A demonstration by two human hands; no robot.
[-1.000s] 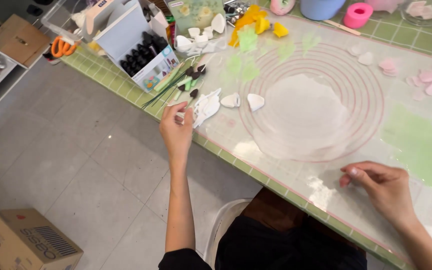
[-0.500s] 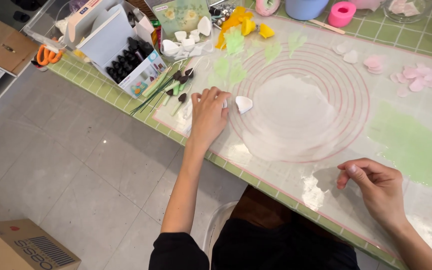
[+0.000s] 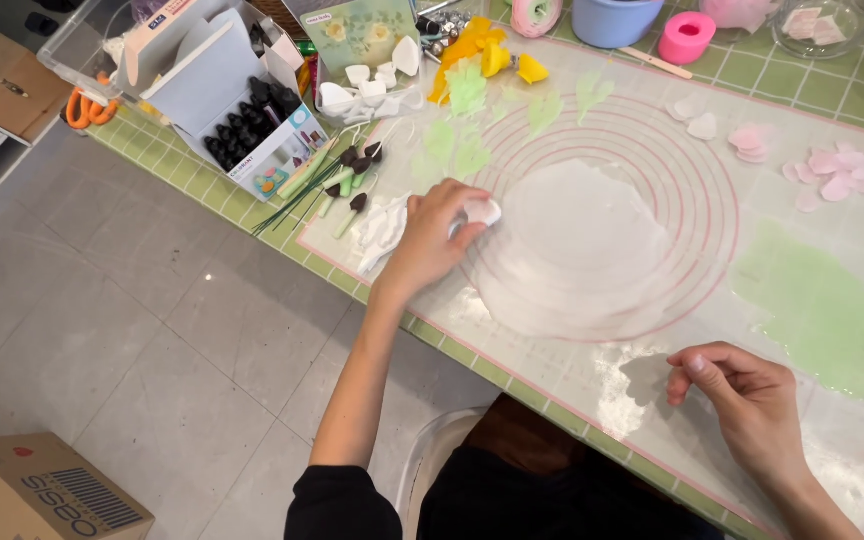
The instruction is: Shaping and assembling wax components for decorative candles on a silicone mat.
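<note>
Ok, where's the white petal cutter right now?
Head view: the white petal cutter sits under the left hand, at the left edge of the rolled white sheet.

A rolled sheet lies mid-mat on the desk. A petal piece sits at its left edge, stems farther left, a box of bottles beyond them.

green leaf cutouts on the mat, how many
About 6 green leaf cutouts: all lie at the mat's far edge, left of centre, one by the yellow pieces, two to its right, three nearer the left hand. Overlaps may hide more.
</note>
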